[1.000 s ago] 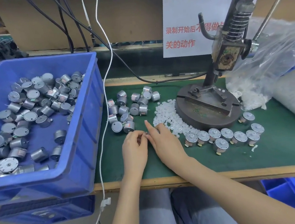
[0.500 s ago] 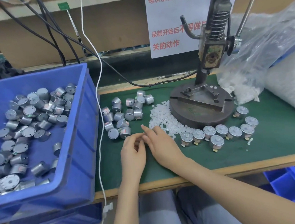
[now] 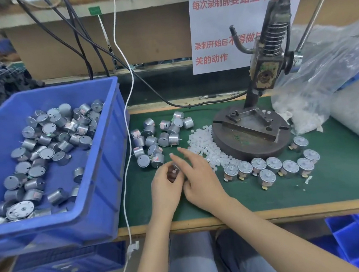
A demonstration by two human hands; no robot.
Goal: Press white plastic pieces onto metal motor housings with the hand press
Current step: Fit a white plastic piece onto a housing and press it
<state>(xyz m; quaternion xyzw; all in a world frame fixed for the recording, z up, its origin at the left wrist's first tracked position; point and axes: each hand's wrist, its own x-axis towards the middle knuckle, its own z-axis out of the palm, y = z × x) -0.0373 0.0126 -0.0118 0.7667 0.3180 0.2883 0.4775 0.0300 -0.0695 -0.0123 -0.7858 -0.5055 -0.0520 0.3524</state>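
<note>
My left hand (image 3: 167,188) grips a small metal motor housing (image 3: 173,172) just above the green mat. My right hand (image 3: 201,177) lies beside it with index finger stretched toward the motor; whether it pinches a white piece is hidden. A pile of white plastic pieces (image 3: 205,144) lies between the hands and the hand press (image 3: 251,134), whose round base holds nothing. Loose motor housings (image 3: 159,137) cluster behind my left hand. A row of motors with white pieces on top (image 3: 273,167) sits right of my right hand.
A blue bin (image 3: 103,163) with several motor housings fills the left. A clear bag of white pieces (image 3: 321,94) lies right of the press, whose lever (image 3: 313,18) rises at top right. Cables (image 3: 126,97) hang past the bin. More blue bins (image 3: 354,240) sit below the table edge.
The camera tilted up and left. My left hand has raised a motor housing into view between its fingers; my right hand's index finger has lifted toward it.
</note>
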